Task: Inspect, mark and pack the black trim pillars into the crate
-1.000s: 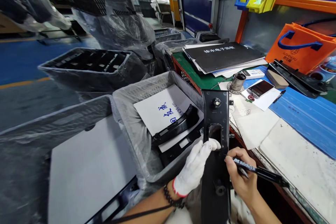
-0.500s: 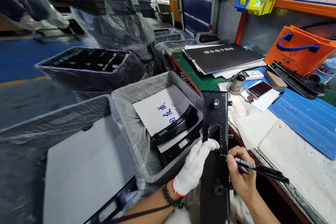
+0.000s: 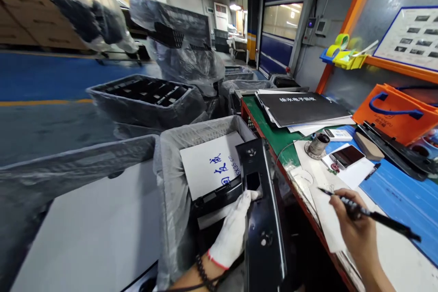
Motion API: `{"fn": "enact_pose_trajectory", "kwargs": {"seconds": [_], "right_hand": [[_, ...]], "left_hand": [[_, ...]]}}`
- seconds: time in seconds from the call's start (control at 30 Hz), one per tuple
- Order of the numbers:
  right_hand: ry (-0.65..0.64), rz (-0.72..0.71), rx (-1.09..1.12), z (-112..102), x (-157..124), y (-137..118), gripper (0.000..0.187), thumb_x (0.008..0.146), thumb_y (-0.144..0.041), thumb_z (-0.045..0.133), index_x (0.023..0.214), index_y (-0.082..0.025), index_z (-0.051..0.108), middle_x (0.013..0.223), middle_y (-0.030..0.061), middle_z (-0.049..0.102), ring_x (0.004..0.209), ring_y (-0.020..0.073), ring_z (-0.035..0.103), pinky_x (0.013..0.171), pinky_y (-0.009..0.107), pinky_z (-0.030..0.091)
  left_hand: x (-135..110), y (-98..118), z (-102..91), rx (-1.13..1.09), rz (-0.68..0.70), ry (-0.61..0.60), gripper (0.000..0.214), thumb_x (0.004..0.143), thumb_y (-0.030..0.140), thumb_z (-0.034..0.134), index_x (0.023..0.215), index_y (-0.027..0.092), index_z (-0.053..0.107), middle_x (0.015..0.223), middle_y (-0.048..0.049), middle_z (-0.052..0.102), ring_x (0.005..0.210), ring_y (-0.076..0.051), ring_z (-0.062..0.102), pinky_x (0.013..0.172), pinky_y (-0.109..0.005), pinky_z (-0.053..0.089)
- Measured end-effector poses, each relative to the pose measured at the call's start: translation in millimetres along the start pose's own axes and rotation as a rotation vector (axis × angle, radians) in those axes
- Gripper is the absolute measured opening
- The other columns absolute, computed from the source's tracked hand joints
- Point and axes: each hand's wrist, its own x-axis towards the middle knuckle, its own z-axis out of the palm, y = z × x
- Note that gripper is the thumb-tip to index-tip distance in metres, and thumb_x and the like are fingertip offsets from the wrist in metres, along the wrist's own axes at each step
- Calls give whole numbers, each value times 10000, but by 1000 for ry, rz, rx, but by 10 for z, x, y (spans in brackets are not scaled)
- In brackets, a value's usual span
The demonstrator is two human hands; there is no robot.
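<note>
In a white glove, my left hand grips the edge of a long black plastic panel at its rectangular opening. The panel stands tilted between the bin and the workbench, its upper end over the bin's right side. My bare right hand is closed around a black marker pen, its tip pointing left above the bench and apart from the panel. Beside the left hand, a plastic-lined grey bin holds a white cardboard sheet with blue handwriting and more black panels.
Another lined bin with a white sheet stands at the left. The workbench carries a metal cup, a phone, a black folder and an orange bag. Wrapped crates stand behind.
My right hand has drawn the pen away from the panel, to the right. The panel has turned, its top leaning left over the bin, with my left hand still on it. The view has tilted up.
</note>
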Motion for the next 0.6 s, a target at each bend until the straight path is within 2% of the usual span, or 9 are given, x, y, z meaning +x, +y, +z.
{"fn": "enact_pose_trajectory", "kwargs": {"seconds": [0.1,0.17,0.3,0.43,0.5,0.6], "right_hand": [[-3,155,36,10,474,136,390,793,-520,668,968,-173,638,700,27,604,519,151,474,433,236,364],[-34,205,53,57,753,225,482,754,-561,668,1013,-156,630,669,23,591,474,140,415,407,239,318],[-8,219,-100,168,1242,363,453,680,-582,616,882,-176,621,592,25,563,477,190,452,435,298,346],[-45,299,-400,229,1650,528,433,591,-633,513,702,-227,617,486,65,547,511,319,532,478,404,372],[-91,344,-463,247,1768,605,448,543,-666,500,658,-246,608,455,81,543,504,359,542,473,433,371],[-102,342,-464,248,1786,657,496,534,-715,507,705,-260,606,499,84,577,515,365,552,467,440,372]], "left_hand": [[176,-124,-76,-61,-101,206,358,840,511,559,979,214,703,1139,-68,681,1218,-249,528,1145,-387,307],[257,-173,-128,-68,-112,291,342,858,499,543,985,222,699,1139,-67,681,1235,-241,516,1136,-376,321],[329,-237,-260,0,-75,319,405,864,547,512,1007,216,695,1160,-61,666,1231,-225,514,1160,-364,281],[347,-266,-360,14,-59,357,486,857,617,479,986,201,695,1111,-67,672,1176,-231,544,1162,-379,278],[355,-243,-381,20,-41,358,489,848,629,489,963,201,696,1075,-66,677,1134,-236,565,1147,-392,306],[369,-151,-374,32,-48,375,519,838,657,474,905,191,693,998,-71,675,1047,-245,593,1088,-411,384]]}}
